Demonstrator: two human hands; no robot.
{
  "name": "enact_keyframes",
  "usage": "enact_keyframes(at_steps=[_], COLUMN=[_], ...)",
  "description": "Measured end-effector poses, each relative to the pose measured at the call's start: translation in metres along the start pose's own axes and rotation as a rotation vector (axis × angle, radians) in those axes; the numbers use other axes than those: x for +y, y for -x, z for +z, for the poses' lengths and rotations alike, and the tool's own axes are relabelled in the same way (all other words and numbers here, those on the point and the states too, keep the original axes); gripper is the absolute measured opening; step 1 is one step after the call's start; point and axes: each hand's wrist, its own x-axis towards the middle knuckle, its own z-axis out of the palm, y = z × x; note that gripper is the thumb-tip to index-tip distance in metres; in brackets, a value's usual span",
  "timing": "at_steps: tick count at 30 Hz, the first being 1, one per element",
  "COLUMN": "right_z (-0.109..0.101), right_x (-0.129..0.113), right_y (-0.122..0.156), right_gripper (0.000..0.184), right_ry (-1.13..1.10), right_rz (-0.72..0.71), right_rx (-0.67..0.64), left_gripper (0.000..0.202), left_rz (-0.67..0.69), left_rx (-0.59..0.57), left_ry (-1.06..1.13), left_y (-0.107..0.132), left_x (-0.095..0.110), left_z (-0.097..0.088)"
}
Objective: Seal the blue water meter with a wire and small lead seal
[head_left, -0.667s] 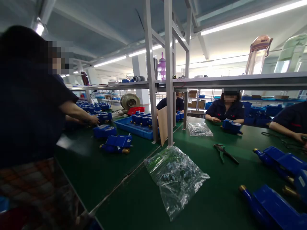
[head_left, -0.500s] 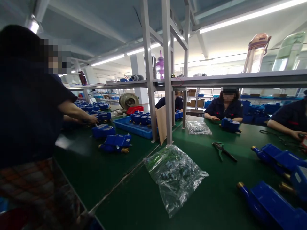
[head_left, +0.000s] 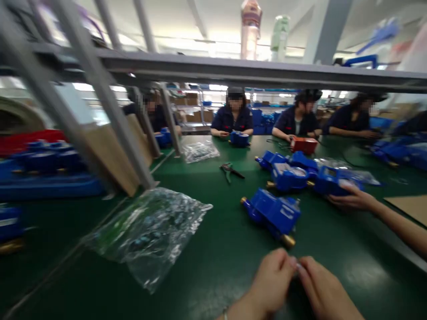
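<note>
My left hand (head_left: 271, 282) and my right hand (head_left: 323, 284) meet at the bottom of the view, above the green table. Both are closed, thumbs and fingertips pinched together. A small pale bit shows between them, too small and blurred to name. Just beyond my hands lies a blue water meter (head_left: 271, 213) with brass pipe ends, which neither hand touches. Further back, more blue water meters (head_left: 290, 175) are grouped together. To the left, a clear plastic bag (head_left: 160, 222) of small greenish-blue parts lies on the table.
From the right, a co-worker's hand (head_left: 353, 198) holds a blue meter. Green-handled pliers (head_left: 230, 171) lie mid-table. Metal posts (head_left: 110, 106) carry a shelf (head_left: 200, 66) across the view. A blue tray (head_left: 50, 184) stands left; several co-workers sit opposite, near a red box (head_left: 303, 145).
The view has swung right. My two hands, out of sight before, now show at the bottom. The co-worker standing at left has gone out of view, and a hand on a meter appears at right.
</note>
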Motion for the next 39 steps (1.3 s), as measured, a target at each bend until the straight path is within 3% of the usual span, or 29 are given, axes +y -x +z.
enact_keyframes(at_steps=[1,4,6,10,12,14,17,19,21,23,26,29,32,35,37,39], right_z=[0.000,-0.005,-0.009,-0.011,-0.010,-0.011,-0.015,-0.016,-0.014,-0.010,-0.005,-0.006,-0.011,-0.011,-0.007,-0.001], right_x=[0.004,0.014,0.015,0.010,0.007,0.007,0.012,0.015,0.015,0.010,0.001,0.001,0.011,0.019,0.017,0.011], right_y=[0.000,-0.008,-0.016,-0.026,-0.026,-0.024,-0.023,-0.025,-0.029,-0.032,-0.034,-0.034,-0.036,-0.041,-0.043,-0.044], right_gripper=[0.030,0.025,0.026,0.034,0.034,0.030,0.025,0.023,0.023,0.030,0.040,0.034,0.026,0.024,0.028,0.035], right_ry=[0.044,0.168,0.075,-0.386,-0.447,-0.268,0.097,0.107,-0.154,-0.463,-0.639,-0.375,0.055,0.100,-0.143,-0.417], right_rz=[0.019,-0.153,-0.148,0.233,0.315,0.213,-0.068,-0.169,-0.060,0.176,0.383,0.243,-0.101,-0.291,-0.136,0.144], right_rx=[-0.008,-0.176,-0.224,-0.389,-0.434,-0.342,-0.238,-0.265,-0.323,-0.383,-0.457,-0.350,-0.235,-0.274,-0.312,-0.351], left_gripper=[0.028,0.032,0.035,0.036,0.035,0.035,0.036,0.036,0.035,0.032,0.030,0.029,0.031,0.032,0.033,0.031], left_rz=[0.005,0.008,0.003,-0.009,-0.023,-0.058,-0.137,-0.183,-0.186,-0.141,-0.090,-0.099,-0.159,-0.198,-0.182,-0.145], left_rx=[-0.032,-0.104,-0.131,-0.158,-0.117,-0.059,-0.049,-0.089,-0.128,-0.143,-0.113,-0.043,-0.023,-0.031,-0.050,-0.086], left_ry=[0.012,0.046,0.060,0.100,0.149,0.235,0.361,0.403,0.419,0.410,0.365,0.374,0.478,0.536,0.524,0.488], left_y=[-0.006,-0.016,-0.016,-0.012,-0.011,-0.012,-0.012,-0.011,-0.011,-0.011,-0.012,-0.013,-0.011,-0.009,-0.009,-0.010], left_x=[-0.001,-0.002,0.001,0.009,0.012,0.016,0.019,0.018,0.016,0.014,0.012,0.017,0.024,0.028,0.027,0.023], left_z=[0.000,-0.001,-0.002,-0.005,-0.006,-0.005,-0.003,-0.002,-0.003,-0.005,-0.010,-0.011,-0.009,-0.007,-0.007,-0.009])
